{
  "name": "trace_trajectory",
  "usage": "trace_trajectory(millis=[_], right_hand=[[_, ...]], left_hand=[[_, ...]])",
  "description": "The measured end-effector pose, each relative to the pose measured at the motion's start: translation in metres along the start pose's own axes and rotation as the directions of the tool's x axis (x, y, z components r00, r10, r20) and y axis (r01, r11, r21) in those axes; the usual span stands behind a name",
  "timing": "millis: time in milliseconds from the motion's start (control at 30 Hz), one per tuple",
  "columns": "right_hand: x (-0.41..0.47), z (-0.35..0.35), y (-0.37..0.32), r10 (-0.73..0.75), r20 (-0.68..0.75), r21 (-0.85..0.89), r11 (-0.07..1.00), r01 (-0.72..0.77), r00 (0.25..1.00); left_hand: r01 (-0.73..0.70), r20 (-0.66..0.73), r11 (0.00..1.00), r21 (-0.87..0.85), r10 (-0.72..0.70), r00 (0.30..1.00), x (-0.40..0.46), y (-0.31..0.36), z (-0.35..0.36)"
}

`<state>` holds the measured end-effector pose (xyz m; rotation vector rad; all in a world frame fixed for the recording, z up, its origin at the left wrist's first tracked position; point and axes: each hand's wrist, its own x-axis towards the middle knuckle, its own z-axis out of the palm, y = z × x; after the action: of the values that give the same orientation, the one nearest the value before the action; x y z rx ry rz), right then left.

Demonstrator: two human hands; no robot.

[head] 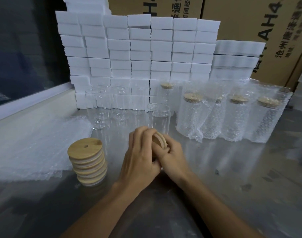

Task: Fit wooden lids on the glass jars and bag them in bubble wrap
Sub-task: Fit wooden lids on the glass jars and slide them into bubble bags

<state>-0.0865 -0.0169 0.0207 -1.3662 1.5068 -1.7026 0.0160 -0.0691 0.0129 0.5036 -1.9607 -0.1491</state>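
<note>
Both hands, the left hand [140, 155] and right hand [172, 152], hold one wooden lid [159, 139] in curled fingers, so next it likely goes onto the open jar [158, 117] just behind.

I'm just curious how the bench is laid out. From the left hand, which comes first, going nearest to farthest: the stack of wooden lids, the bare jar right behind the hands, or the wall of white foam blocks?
Measured from the left hand:
1. Bare jar, just behind the hands.
2. Stack of wooden lids, to its left.
3. White foam blocks, at the back.
</note>
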Motion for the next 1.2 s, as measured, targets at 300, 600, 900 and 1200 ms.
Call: trace_trajectory(millis=[300,600,900,1200], right_hand=[[0.014,-0.019,0.008,0.158,-0.292,0.274,0.959,-0.076,0.943],[0.019,-0.025,0.000,0.320,-0.136,0.682,0.717,-0.146,0.938],[0.013,-0.024,-0.023,0.170,-0.366,0.523,0.851,0.051,0.915],[0.006,-0.020,-0.020,-0.193,-0.384,0.098,0.964,0.248,0.903]], left_hand=[[0.535,0.298,0.781,-0.322,-0.453,0.840,-0.005,-0.017,0.011],[0.446,0.056,0.858,-0.256,-0.447,0.893,-0.006,-0.028,0.017],[0.175,0.054,0.965,0.193,-0.188,0.981,-0.006,-0.004,0.001],[0.126,0.062,0.928,0.350,-0.157,0.986,-0.002,0.007,-0.006]])
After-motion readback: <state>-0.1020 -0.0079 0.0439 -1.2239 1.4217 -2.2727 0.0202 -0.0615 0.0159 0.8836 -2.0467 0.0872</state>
